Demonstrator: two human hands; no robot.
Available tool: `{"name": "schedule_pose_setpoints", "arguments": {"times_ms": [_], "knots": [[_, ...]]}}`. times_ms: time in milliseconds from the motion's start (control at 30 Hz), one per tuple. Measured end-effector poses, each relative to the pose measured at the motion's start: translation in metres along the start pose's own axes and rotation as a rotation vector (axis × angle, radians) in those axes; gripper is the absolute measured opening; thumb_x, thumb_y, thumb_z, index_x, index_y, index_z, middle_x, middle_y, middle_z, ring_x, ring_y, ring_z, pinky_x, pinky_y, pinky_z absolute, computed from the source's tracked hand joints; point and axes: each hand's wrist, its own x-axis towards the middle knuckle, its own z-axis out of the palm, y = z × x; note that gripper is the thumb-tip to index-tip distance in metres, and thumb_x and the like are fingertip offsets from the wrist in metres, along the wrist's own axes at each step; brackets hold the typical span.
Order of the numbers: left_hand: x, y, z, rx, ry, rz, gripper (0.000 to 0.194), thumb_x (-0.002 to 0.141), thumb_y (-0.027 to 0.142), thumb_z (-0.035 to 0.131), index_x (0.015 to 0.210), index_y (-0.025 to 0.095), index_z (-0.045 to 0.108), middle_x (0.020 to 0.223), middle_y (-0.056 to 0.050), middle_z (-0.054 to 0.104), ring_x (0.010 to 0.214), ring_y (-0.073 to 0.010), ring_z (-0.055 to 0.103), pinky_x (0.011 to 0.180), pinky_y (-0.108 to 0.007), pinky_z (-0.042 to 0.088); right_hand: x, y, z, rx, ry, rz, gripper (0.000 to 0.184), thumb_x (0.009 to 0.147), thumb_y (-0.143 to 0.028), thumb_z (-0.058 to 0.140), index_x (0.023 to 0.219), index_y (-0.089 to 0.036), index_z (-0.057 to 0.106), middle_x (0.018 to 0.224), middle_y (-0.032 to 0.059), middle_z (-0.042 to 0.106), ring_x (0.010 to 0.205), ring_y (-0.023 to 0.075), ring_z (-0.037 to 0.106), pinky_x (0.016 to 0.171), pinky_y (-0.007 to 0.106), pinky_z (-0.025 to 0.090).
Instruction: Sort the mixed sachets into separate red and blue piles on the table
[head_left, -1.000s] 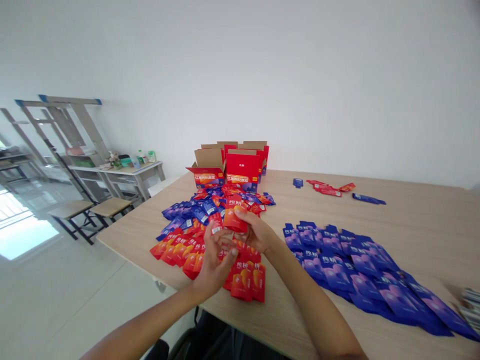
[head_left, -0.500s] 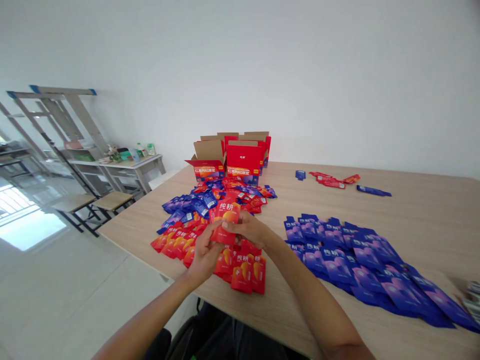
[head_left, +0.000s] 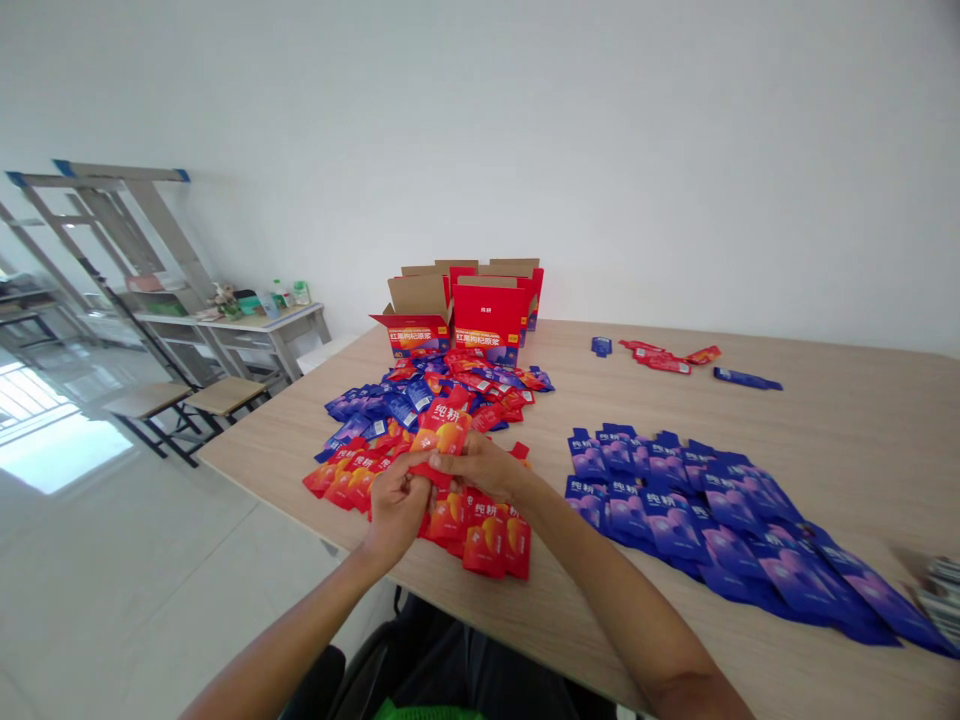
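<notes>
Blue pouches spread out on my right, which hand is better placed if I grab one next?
Probably the right hand: it is nearer the blue pouches, with the left hand farther off. Both hands grip the red pouch, so the right would likely have to let go first.

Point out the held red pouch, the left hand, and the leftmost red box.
Held red pouch (head_left: 442,432), head view: printed front.
Left hand (head_left: 397,508), head view: its middle.
Leftmost red box (head_left: 420,339), head view: front panel.
</notes>
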Motion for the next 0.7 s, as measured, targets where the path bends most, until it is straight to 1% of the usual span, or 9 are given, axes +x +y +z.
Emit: {"name": "schedule_pose_setpoints", "arguments": {"times_ms": [67,133,267,333,400,433,500,600,700], "knots": [[0.002,-0.001,0.001,0.039,0.026,0.012,0.025,0.08,0.018,0.056,0.096,0.016,0.074,0.049,0.006,0.059,0.036,-0.0104,0.053,0.036,-0.017,0.039,0.0,-0.001,0.0,-0.009,0.038,-0.01,0.052,0.066,-0.063,0.089,0.073,-0.019,0.063,0.06,-0.0049,0.063,0.049,0.0087,0.052,0.049,0.021,0.043],[0.006,0.0,0.001,0.044,0.01,0.016,0.024,0.077,0.019,0.059,0.097,0.016,0.072,0.052,0.006,0.061,0.038,-0.0108,0.056,0.038,-0.017,0.041,-0.001,-0.004,-0.002,-0.018,0.068,-0.023,0.051,0.065,-0.062,0.089,0.073,-0.019,0.064,0.061,-0.0047,0.063,0.049,0.0092,0.052,0.049,0.023,0.044],[0.017,0.005,-0.002,-0.097,-0.136,-0.079,0.021,0.081,0.027,0.065,0.1,0.019,0.063,0.065,0.003,0.069,0.045,-0.0137,0.062,0.045,-0.023,0.05,-0.004,-0.011,-0.003,-0.032,0.105,-0.072,0.05,0.067,-0.06,0.089,0.067,-0.019,0.061,0.057,-0.0041,0.061,0.052,0.0108,0.054,0.053,0.025,0.046],[0.019,0.006,-0.003,-0.174,-0.243,-0.15,0.025,0.085,0.034,0.067,0.103,0.02,0.057,0.063,0.004,0.068,0.046,-0.015,0.062,0.047,-0.025,0.052,-0.004,-0.012,-0.001,-0.006,0.111,-0.082,0.049,0.065,-0.059,0.09,0.068,-0.019,0.061,0.06,-0.0035,0.063,0.052,0.0119,0.056,0.053,0.026,0.048],[0.017,0.005,-0.002,-0.22,-0.277,-0.181,0.029,0.086,0.038,0.07,0.101,0.021,0.052,0.059,0.005,0.065,0.044,-0.0153,0.061,0.047,-0.025,0.052,-0.003,-0.012,0.003,0.02,0.095,-0.08,0.048,0.064,-0.058,0.091,0.074,-0.02,0.063,0.064,-0.003,0.065,0.052,0.0131,0.057,0.053,0.028,0.05],[0.015,0.004,-0.001,-0.236,-0.261,-0.181,0.03,0.087,0.04,0.071,0.097,0.022,0.05,0.057,0.006,0.064,0.043,-0.0151,0.061,0.046,-0.025,0.051,-0.003,-0.011,0.004,0.028,0.083,-0.075,0.047,0.064,-0.056,0.091,0.076,-0.02,0.064,0.065,-0.0029,0.066,0.052,0.0136,0.058,0.052,0.029,0.05],[0.01,0.0,0.005,-0.256,-0.17,-0.15,0.034,0.088,0.044,0.071,0.09,0.023,0.045,0.055,0.006,0.062,0.041,-0.0143,0.059,0.044,-0.023,0.049,-0.002,-0.01,0.007,0.035,0.084,-0.071,0.045,0.065,-0.054,0.091,0.076,-0.02,0.063,0.065,-0.0034,0.065,0.052,0.0136,0.057,0.052,0.029,0.05],[0.003,-0.006,0.014,-0.272,-0.053,-0.109,0.037,0.092,0.047,0.067,0.085,0.024,0.04,0.05,0.008,0.058,0.036,-0.0117,0.052,0.039,-0.018,0.039,0.0,-0.007,0.007,0.04,0.16,-0.102,0.045,0.061,-0.05,0.094,0.074,-0.02,0.063,0.065,-0.0044,0.064,0.055,0.0119,0.056,0.055,0.027,0.049],[0.001,-0.009,0.02,-0.301,-0.06,-0.148,0.039,0.093,0.049,0.066,0.086,0.025,0.036,0.045,0.01,0.053,0.03,-0.0106,0.043,0.034,-0.017,0.029,0.002,-0.006,0.003,0.041,0.192,-0.111,0.046,0.058,-0.047,0.096,0.078,-0.019,0.065,0.072,-0.0033,0.068,0.065,0.0128,0.06,0.066,0.027,0.051]]}}
